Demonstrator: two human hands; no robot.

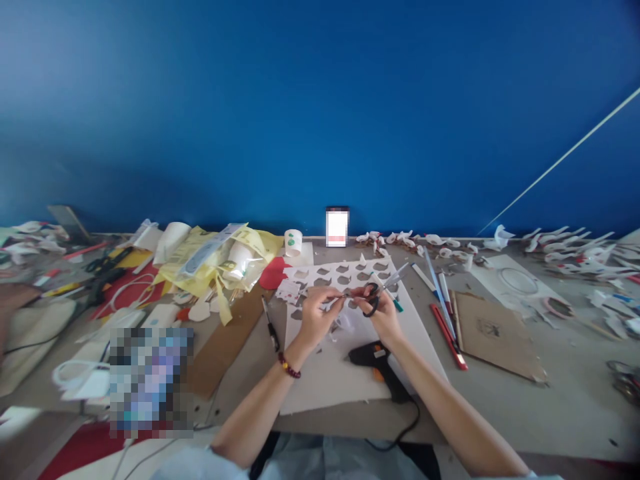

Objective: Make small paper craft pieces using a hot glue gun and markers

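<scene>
Above the white cut-out sheet (330,380), my left hand (319,317) is closed, thumb and forefinger pinched together. Whatever lies between those fingertips is too small to make out. My right hand (385,319) grips a pair of scissors (371,307) by the black handles, blades pointing up and to the right, away from the left fingers. Its fingertips meet those of my left hand at the same small spot. Below my right wrist, a black glue gun (377,360) lies on the sheet. A green-ended marker (397,305) rests just beyond the scissors.
Red cutter knife (445,333) and brown cardboard (495,333) lie to the right. White bird-shaped pieces (575,253) crowd the far right. At left are yellow bags (200,257), a cardboard strip (227,343) and a black pen (271,325). A paper cup (293,243) and lit phone (337,227) stand by the blue wall.
</scene>
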